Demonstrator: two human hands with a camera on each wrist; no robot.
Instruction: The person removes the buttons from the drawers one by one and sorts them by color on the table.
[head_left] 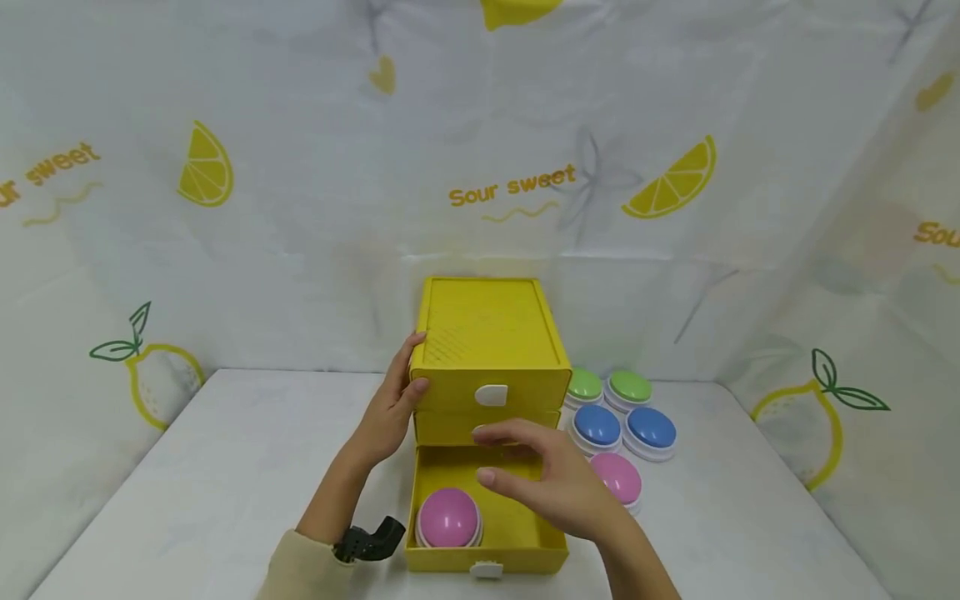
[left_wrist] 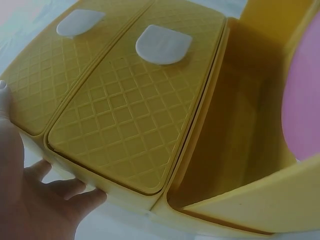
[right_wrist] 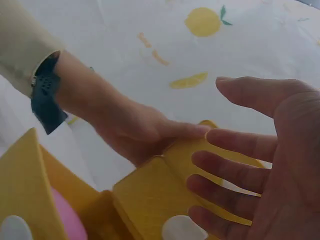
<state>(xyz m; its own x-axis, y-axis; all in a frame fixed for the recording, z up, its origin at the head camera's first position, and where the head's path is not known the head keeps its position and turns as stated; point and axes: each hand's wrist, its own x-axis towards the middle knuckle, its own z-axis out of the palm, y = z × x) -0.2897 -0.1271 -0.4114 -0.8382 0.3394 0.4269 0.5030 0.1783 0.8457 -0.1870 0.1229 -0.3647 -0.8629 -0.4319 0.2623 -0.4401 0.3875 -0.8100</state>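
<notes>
A yellow drawer cabinet stands mid-table, its lowest drawer pulled out and the two upper ones closed. Inside that drawer, on the left, sits a pink dome button with a white base; its pink side also shows in the left wrist view. My left hand holds the cabinet's left front corner, thumb at the front edge and fingers along the side wall. Over the right part of the pulled-out drawer hovers my right hand, holding nothing, thumb and fingers spread apart.
To the cabinet's right stand two green buttons, two blue buttons and another pink button, partly behind my right hand. White drawer pulls stick out in front. A lemon-print cloth hangs behind the white table.
</notes>
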